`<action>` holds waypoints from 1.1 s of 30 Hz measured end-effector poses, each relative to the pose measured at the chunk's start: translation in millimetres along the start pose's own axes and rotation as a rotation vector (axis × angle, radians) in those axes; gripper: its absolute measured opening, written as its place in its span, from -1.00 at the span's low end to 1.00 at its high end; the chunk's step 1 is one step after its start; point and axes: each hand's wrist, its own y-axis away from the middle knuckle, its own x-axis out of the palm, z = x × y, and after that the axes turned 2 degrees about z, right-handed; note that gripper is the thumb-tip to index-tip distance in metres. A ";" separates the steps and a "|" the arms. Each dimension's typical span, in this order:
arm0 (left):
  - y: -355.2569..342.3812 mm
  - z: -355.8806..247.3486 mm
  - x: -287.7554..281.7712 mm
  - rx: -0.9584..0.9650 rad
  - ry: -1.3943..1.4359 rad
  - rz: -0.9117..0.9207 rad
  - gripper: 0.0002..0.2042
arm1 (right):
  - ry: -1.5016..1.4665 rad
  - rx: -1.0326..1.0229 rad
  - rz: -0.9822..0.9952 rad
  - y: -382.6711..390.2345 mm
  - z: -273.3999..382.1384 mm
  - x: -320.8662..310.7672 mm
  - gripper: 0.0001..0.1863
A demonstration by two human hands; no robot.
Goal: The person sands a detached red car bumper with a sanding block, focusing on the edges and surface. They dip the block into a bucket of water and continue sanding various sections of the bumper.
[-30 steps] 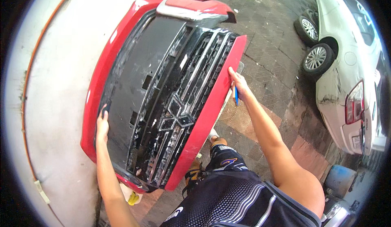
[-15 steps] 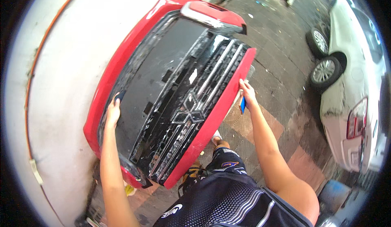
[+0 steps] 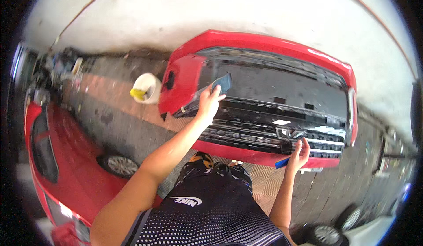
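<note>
Front bumper: I see it across the middle of my view, a red bumper with a black grille section (image 3: 264, 80), lying at a slant, its far edge beside the white wall and its near edge just in front of the person; what props it up I cannot tell
Paint: glossy red along the long outer edges, with pale reflections on the far one; the red at the left corner looks duller and carries a dark recess
Centre panel: flat black (image 3: 260, 80), smudged, with two small square cut-outs toward its near side
Grille bars: bright silver strips (image 3: 324, 142) over black mesh, crossed by a diamond-pieced emblem (image 3: 288, 133)
Right end: a silver-grey trim strip (image 3: 351, 109) down the side
Left hand: I make out the left hand (image 3: 209, 102) over the bumper's left part, fingers half extended, holding a dark blue-grey sheet (image 3: 224, 83)
Right hand: I find the right hand (image 3: 300, 155) at the near edge by the emblem, fingers loosely bent, a blue flat piece (image 3: 282, 162) held at its thumb side
Bucket: white (image 3: 153, 87), just left of the bumper, yellow cloth (image 3: 138, 94) over its rim
Cars: a red car (image 3: 72, 149) at lower left, a wheel (image 3: 326, 235) of a pale one at lower right
</note>
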 end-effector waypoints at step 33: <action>-96.2 59.1 -236.4 0.455 -0.834 0.261 -0.43 | 1.153 -0.385 0.136 -112.9 52.4 178.9 -0.21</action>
